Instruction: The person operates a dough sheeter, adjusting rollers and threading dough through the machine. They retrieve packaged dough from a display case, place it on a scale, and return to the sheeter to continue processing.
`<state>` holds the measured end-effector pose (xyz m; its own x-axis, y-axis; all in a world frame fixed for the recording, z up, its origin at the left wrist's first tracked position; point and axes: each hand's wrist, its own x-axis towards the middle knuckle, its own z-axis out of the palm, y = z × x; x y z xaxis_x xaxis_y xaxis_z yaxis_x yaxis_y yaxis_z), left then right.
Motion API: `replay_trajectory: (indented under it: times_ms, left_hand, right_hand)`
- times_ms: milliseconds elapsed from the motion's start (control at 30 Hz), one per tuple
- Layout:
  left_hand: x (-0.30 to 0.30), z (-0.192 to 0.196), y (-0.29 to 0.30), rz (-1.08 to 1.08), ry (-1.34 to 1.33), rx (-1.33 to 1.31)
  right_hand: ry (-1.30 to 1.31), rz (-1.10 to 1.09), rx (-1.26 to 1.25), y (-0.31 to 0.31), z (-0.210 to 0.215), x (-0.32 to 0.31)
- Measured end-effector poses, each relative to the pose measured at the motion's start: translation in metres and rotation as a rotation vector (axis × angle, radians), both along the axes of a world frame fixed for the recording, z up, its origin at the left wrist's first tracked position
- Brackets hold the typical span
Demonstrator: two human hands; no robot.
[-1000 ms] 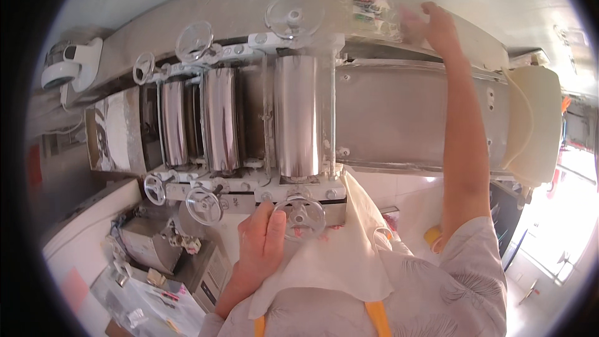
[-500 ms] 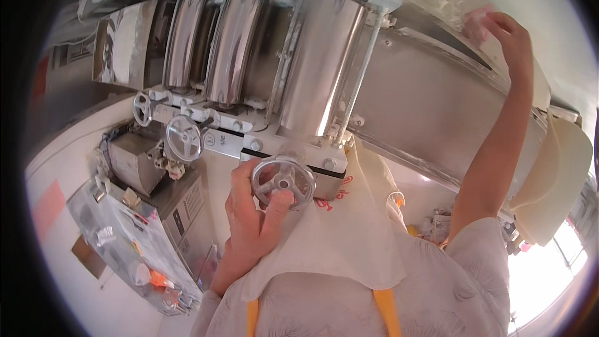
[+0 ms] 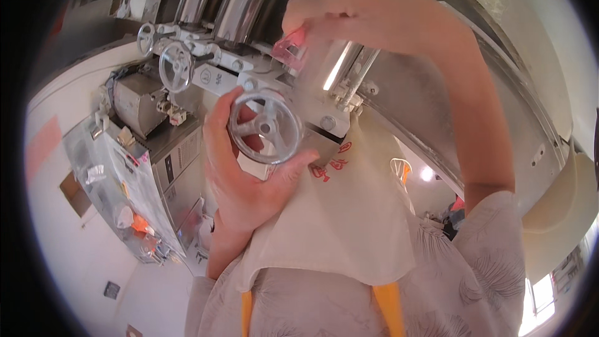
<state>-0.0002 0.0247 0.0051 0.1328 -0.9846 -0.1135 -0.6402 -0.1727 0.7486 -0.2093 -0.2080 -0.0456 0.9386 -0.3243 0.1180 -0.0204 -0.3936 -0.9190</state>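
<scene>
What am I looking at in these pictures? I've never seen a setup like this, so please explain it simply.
There's no robot: a wide, curved-looking camera on a person's head looks down at their two bare hands. The machine has shiny metal rollers and handwheels along its side. The left hand is around the nearest handwheel; how firmly, I can't tell. The right hand, over the rollers, holds a pinkish see-through thing, too blurred to identify. The person wears a pale apron. At lower left, small items, one orange, lie on a silvery surface.
</scene>
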Motion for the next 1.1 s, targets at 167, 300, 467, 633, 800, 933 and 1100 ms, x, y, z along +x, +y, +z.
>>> replay_trajectory:
  times_ms: [167,300,467,633,800,933,1100]
  left_hand:
    - [-0.017,0.000,0.006,0.127,0.033,-0.038]
    - [-0.025,-0.006,0.010,0.202,0.099,-0.081]
    - [-0.027,-0.012,0.011,0.187,0.069,-0.117]
    - [-0.029,-0.013,0.013,0.202,0.104,-0.123]
    - [-0.030,-0.006,0.012,0.214,0.057,-0.089]
    - [-0.035,-0.003,0.012,0.310,0.146,-0.061]
    - [-0.037,-0.002,0.009,0.337,0.175,-0.054]
  right_hand:
    - [-0.094,0.170,-0.016,-0.004,-0.022,0.024]
    - [-0.165,0.199,0.095,0.003,-0.028,0.029]
    - [-0.188,0.182,0.128,0.008,-0.047,0.040]
    - [-0.285,0.219,0.049,0.005,-0.048,0.038]
    - [-0.332,0.192,0.079,0.007,-0.058,0.039]
    - [-0.330,0.198,0.009,0.007,-0.059,0.039]
    - [-0.307,0.069,-0.160,0.016,-0.059,0.041]
